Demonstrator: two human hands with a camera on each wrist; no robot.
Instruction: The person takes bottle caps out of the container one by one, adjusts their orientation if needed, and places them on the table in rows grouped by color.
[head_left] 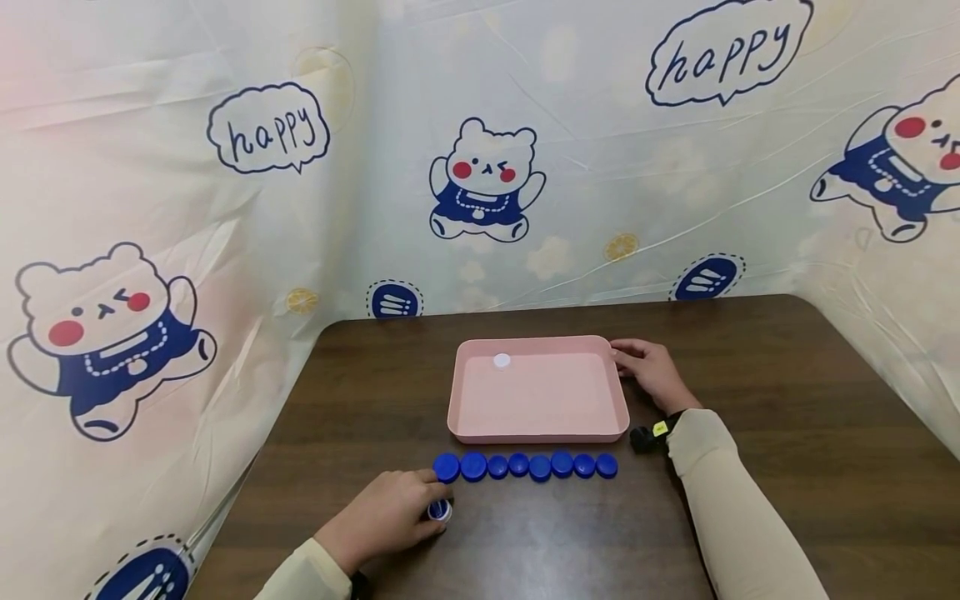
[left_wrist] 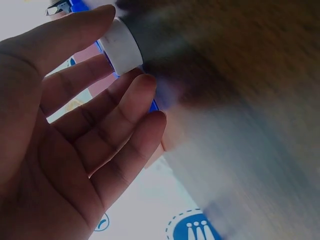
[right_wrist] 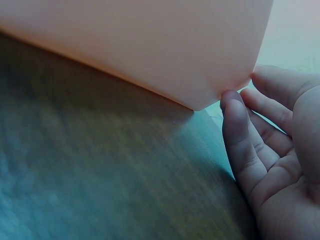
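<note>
My left hand (head_left: 390,508) pinches a small white cap (left_wrist: 121,47) between thumb and fingers, at the left end of a row of caps. From above, the inside of this cap looks blue. Several blue bottle caps (head_left: 540,467), some larger than others, form the row along the near side of a pink tray (head_left: 540,438). Across the tray, my right hand (head_left: 654,373) holds its far right corner with the fingertips, thumb against the side wall. A white round cap (head_left: 502,361) lies inside the tray near its far left corner.
Everything stands on a dark brown wooden table (head_left: 360,392). A patterned cloth (head_left: 585,192) with bears and lettering hangs behind and at both sides. A black wrist device (head_left: 649,437) sits at my right wrist, close to the tray.
</note>
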